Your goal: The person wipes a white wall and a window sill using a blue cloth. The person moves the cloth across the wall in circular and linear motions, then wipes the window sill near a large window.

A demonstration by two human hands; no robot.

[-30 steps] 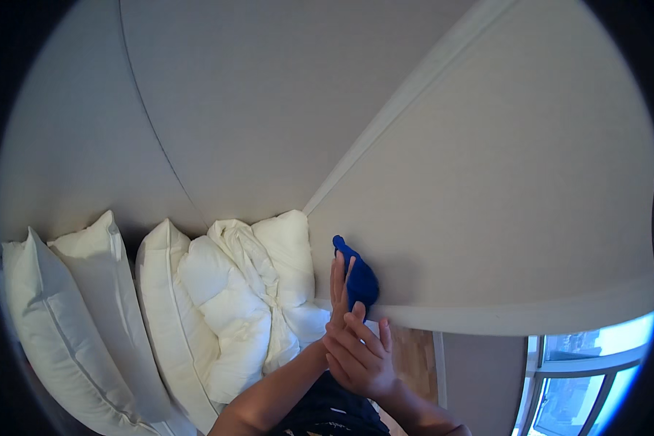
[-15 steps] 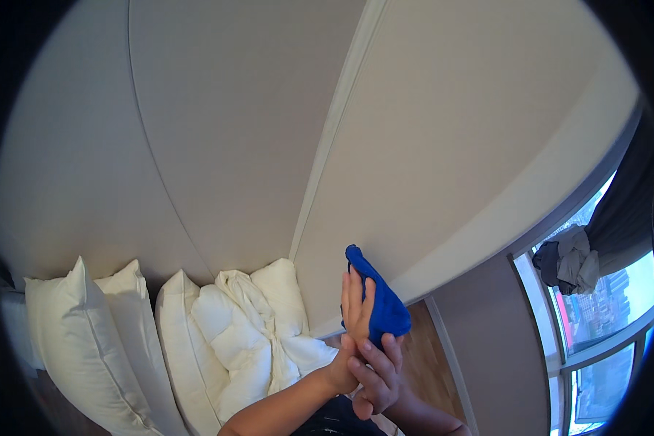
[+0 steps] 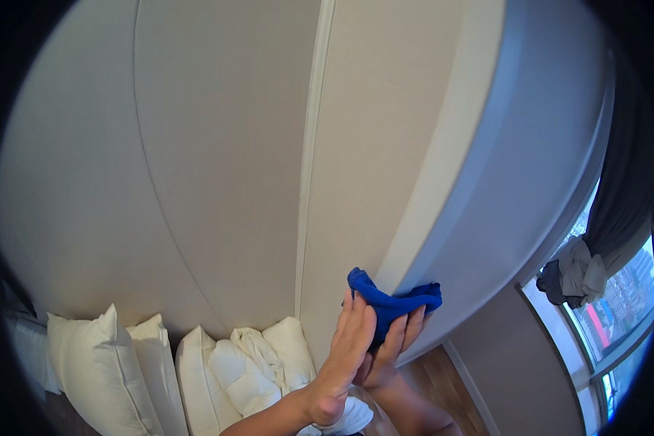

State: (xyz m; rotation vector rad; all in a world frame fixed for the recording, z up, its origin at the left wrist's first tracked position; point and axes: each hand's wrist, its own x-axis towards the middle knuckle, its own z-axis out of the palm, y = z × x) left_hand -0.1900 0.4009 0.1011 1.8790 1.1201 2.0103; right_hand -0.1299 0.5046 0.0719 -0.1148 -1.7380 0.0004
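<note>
A blue cloth is spread over the lower part of an upright pale edge of a large beige panel, folded around that edge. My left hand lies along the cloth's left side, its fingers straight and close together, pressing it. On the right side, the fingers of my right hand point upward and hold the cloth from below. The two wrists are close together, and the cloth hides parts of both palms.
White pillows and a bundled white quilt sit against the panels at lower left. A window with a dark curtain is at right. Wooden floor shows beneath the panel.
The cloth was draped over my left hand with my right hand at its wrist. Now both hands press it around the panel's edge. The view has turned toward the right.
</note>
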